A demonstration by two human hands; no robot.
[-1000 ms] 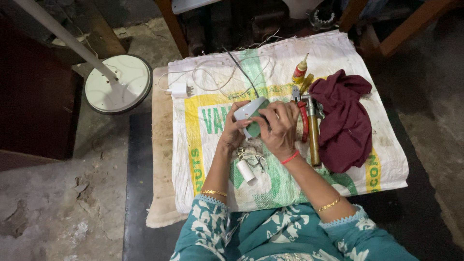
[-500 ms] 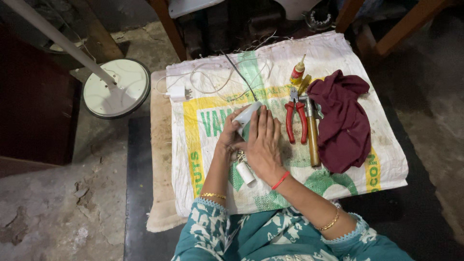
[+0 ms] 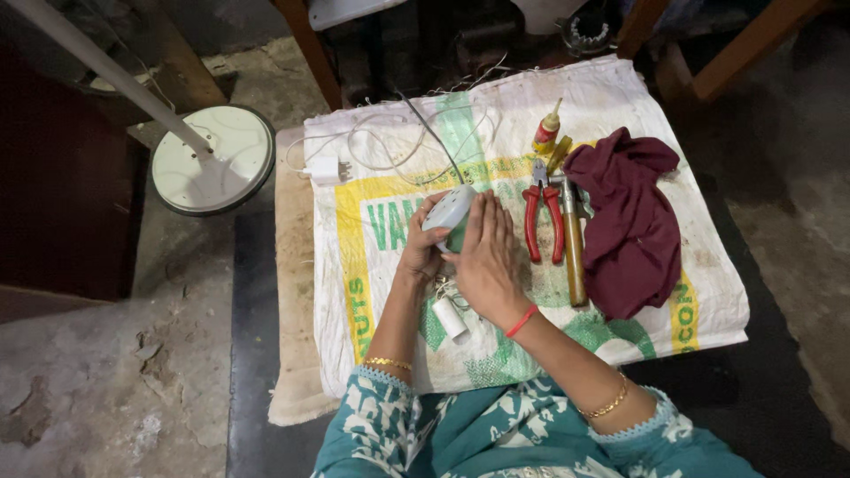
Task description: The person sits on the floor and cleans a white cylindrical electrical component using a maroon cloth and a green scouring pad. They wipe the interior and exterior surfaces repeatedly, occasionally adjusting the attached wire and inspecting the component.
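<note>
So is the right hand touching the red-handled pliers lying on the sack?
Apart. The head view shows the right hand resting on the pale round casing, with a clear strip of printed sack between its fingers and the red-handled pliers.

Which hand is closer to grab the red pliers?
Probably the right hand. It lies flat on the pale box, right beside the red pliers. The left hand grips the box from the far side, away from them.

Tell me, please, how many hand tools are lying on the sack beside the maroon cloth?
2: red-handled pliers right of the right hand, and a wooden-handled tool between the pliers and the maroon cloth. The cloth may hide others.
</note>
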